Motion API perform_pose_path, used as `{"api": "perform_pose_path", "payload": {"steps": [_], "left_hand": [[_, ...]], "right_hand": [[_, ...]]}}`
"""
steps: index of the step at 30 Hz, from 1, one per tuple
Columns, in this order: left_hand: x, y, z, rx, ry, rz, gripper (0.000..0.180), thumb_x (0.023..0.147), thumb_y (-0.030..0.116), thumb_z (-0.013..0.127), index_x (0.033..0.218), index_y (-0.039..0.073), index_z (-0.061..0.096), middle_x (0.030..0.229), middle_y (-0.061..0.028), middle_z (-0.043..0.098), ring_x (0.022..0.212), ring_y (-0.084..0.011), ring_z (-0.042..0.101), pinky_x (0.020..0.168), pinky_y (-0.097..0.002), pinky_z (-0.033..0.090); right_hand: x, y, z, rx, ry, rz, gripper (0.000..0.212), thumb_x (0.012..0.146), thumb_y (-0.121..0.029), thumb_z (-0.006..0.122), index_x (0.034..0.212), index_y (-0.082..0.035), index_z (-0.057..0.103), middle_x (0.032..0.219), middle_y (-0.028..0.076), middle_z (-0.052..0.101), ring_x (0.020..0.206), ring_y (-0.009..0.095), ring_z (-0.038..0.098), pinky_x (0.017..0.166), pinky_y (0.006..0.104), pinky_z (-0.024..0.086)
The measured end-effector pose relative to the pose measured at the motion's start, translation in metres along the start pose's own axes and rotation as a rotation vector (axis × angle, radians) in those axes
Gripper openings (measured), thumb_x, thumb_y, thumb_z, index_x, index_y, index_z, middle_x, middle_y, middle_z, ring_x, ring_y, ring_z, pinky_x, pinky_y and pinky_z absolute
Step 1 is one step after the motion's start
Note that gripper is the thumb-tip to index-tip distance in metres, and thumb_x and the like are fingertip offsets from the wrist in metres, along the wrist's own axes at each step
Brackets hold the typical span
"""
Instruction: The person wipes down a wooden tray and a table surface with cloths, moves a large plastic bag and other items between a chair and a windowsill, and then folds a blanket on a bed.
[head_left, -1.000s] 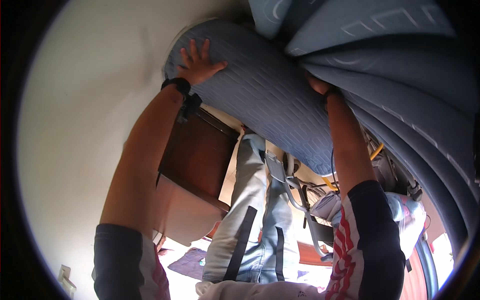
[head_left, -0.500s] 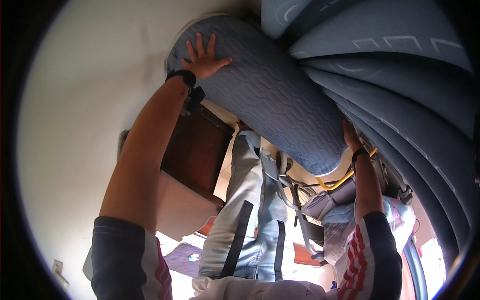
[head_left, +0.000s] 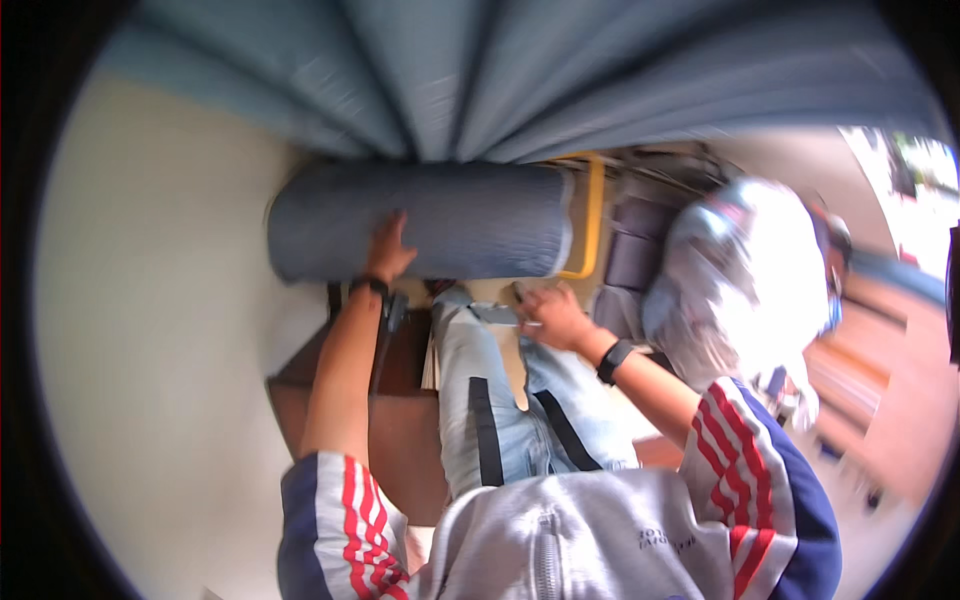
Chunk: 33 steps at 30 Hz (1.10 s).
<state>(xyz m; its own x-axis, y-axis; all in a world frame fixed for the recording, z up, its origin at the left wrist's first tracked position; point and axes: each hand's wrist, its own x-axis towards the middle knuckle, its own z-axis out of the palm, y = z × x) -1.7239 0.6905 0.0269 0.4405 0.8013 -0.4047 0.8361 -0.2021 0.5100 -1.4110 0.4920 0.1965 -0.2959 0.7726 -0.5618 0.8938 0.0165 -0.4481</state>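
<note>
A long, rounded blue-grey quilted pad (head_left: 480, 215) lies crosswise in front of me, below a blue curtain. My left hand (head_left: 388, 250) is over its near side, left of the middle, with the fingers spread; whether the palm presses on it I cannot tell. Just off the pad's near right edge is my right hand (head_left: 560, 315), its fingers bent and smeared by motion. Beside those fingers shows a grey metal bar (head_left: 493, 314); I cannot make out whether they touch it.
The blue curtain (head_left: 450, 80) hangs in folds across the far side. A yellow bar (head_left: 594, 215) curves round the pad's right end. Farther right stands a bulging clear plastic bag (head_left: 740, 280). A brown wooden cabinet (head_left: 405, 355) is by my left leg, and a pale wall (head_left: 170, 300) rises left.
The view has swung, so the pad now lies level instead of slanting. My right hand has left the pad's right end and come nearer me. My left hand has shifted to its near side.
</note>
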Motion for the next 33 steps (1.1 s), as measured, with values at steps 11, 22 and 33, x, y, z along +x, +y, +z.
{"api": "perform_pose_path", "payload": {"steps": [11,22,33], "left_hand": [[-0.162,0.124,-0.01,0.093,-0.584,0.204,0.03,0.079,0.032,0.072,0.1,0.01,0.075,0.097,-0.0142,0.072,0.091,-0.0316,0.069,0.081,-0.0418,0.054],[-0.144,0.389,-0.062,0.226,-0.382,0.466,0.035,0.085,0.036,0.064,0.108,0.01,0.071,0.105,-0.0127,0.071,0.1,-0.0344,0.065,0.086,-0.0423,0.052],[-0.143,0.52,-0.101,-0.023,0.045,0.91,0.024,0.089,0.025,0.065,0.104,0.008,0.07,0.099,-0.0129,0.07,0.091,-0.0333,0.066,0.078,-0.0416,0.052]], "right_hand": [[-0.337,-0.022,-0.09,0.112,1.025,0.536,0.033,0.084,-0.014,0.065,0.115,-0.006,0.061,0.131,0.018,0.054,0.122,0.037,0.05,0.103,0.0447,0.038],[-0.439,0.122,-0.192,0.216,1.496,0.608,0.034,0.083,-0.02,0.064,0.113,-0.002,0.062,0.128,0.023,0.054,0.122,0.041,0.048,0.106,0.0462,0.036],[-0.236,0.224,-0.491,1.225,1.018,0.275,0.068,0.081,-0.054,0.072,0.122,-0.001,0.059,0.119,0.022,0.062,0.114,0.032,0.059,0.097,0.0477,0.045]]}}
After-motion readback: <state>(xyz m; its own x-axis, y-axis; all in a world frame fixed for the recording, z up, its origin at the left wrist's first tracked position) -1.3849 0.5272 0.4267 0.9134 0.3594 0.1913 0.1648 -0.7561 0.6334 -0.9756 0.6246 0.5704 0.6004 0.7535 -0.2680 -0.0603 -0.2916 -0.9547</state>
